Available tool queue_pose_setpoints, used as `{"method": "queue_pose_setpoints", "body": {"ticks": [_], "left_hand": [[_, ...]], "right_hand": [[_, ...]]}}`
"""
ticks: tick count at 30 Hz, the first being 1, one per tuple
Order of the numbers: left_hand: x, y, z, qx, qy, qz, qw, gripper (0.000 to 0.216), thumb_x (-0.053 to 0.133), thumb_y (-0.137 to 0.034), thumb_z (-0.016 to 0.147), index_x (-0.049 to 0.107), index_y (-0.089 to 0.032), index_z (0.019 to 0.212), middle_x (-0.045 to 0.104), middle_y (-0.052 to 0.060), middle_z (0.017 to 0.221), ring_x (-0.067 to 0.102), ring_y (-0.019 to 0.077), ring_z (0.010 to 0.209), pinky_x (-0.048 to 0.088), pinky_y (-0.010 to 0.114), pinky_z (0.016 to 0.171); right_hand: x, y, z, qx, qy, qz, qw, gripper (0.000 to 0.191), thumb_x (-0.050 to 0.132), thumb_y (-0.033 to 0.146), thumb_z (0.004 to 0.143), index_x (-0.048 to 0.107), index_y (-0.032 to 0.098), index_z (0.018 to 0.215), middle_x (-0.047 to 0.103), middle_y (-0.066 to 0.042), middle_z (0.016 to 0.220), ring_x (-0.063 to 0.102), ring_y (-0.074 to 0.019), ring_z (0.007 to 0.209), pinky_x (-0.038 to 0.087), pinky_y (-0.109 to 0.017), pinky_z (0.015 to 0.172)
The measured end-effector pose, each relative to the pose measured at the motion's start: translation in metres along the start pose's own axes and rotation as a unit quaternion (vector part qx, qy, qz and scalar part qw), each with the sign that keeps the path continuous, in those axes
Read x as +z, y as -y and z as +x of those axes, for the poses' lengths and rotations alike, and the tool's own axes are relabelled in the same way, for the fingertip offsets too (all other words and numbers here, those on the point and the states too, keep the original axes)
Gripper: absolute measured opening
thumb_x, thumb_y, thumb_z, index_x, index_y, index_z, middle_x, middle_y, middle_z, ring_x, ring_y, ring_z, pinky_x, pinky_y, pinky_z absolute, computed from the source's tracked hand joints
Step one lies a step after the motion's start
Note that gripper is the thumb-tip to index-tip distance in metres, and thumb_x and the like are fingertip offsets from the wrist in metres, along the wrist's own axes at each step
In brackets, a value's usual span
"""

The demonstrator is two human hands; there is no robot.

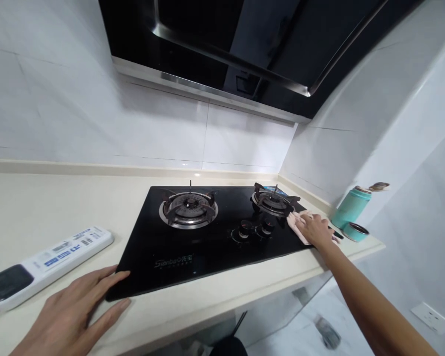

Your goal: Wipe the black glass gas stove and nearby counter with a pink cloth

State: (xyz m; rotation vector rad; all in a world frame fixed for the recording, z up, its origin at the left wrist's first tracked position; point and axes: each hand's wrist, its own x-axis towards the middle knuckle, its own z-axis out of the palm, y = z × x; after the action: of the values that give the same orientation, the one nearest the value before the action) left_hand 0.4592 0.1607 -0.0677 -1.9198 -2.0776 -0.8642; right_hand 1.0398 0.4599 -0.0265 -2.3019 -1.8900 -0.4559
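Observation:
My right hand (313, 228) lies flat, fingers together, on a pink cloth (295, 226) at the right edge of the black glass stove (207, 252), just beside the right burner (273, 200). My left hand (72, 311) rests open on the cream countertop (40, 207), fingers spread, fingertips touching the stove's front left corner. The left burner (188, 207) and two knobs (254, 230) sit between my hands.
A white remote control (46, 264) lies on the counter left of the stove. A teal flask (350, 207) and its lid (356, 231) stand at the right end near the wall. A black range hood (244, 49) hangs overhead. The counter's front edge drops to the floor.

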Motion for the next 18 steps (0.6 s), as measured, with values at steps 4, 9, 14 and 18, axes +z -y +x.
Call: {"method": "queue_pose_setpoints", "body": {"ticks": [4,9,14,18], "left_hand": [[-0.004,-0.010,0.001,-0.006,0.028,-0.002,1.000,0.064,0.050,-0.077,0.080,0.076,-0.035,0.121,0.071,0.006,0.134,0.065,0.0326,0.126,0.053,0.055,0.106],[0.003,-0.006,-0.002,0.019,0.023,0.026,0.999,0.055,0.050,-0.064,0.092,0.070,-0.032,0.132,0.067,0.008,0.140,0.060,0.0328,0.131,0.048,0.054,0.108],[0.002,-0.006,-0.003,0.046,0.028,0.036,0.998,0.054,0.051,-0.061,0.095,0.067,-0.030,0.136,0.064,0.011,0.142,0.058,0.0347,0.133,0.047,0.053,0.108],[-0.006,-0.014,-0.004,0.041,0.027,0.016,0.999,0.054,0.051,-0.061,0.094,0.067,-0.030,0.136,0.065,0.011,0.142,0.058,0.0354,0.133,0.048,0.052,0.109]], "right_hand": [[-0.012,0.019,-0.034,-0.001,-0.030,-0.001,1.000,0.047,0.041,0.054,0.104,0.064,0.035,0.140,0.053,-0.016,0.137,0.051,-0.0388,0.123,0.046,-0.057,0.096],[-0.031,0.048,-0.059,-0.042,-0.040,0.000,0.998,0.049,0.045,0.058,0.103,0.062,0.037,0.143,0.054,-0.015,0.140,0.049,-0.0380,0.125,0.044,-0.055,0.098],[-0.047,0.068,-0.069,-0.068,-0.009,0.039,0.997,0.047,0.047,0.057,0.103,0.062,0.038,0.143,0.053,-0.014,0.140,0.046,-0.0385,0.129,0.043,-0.055,0.098],[-0.055,0.077,-0.090,-0.079,-0.017,0.043,0.996,0.039,0.050,0.047,0.103,0.069,0.033,0.133,0.053,-0.014,0.137,0.049,-0.0368,0.125,0.046,-0.051,0.094]]}}
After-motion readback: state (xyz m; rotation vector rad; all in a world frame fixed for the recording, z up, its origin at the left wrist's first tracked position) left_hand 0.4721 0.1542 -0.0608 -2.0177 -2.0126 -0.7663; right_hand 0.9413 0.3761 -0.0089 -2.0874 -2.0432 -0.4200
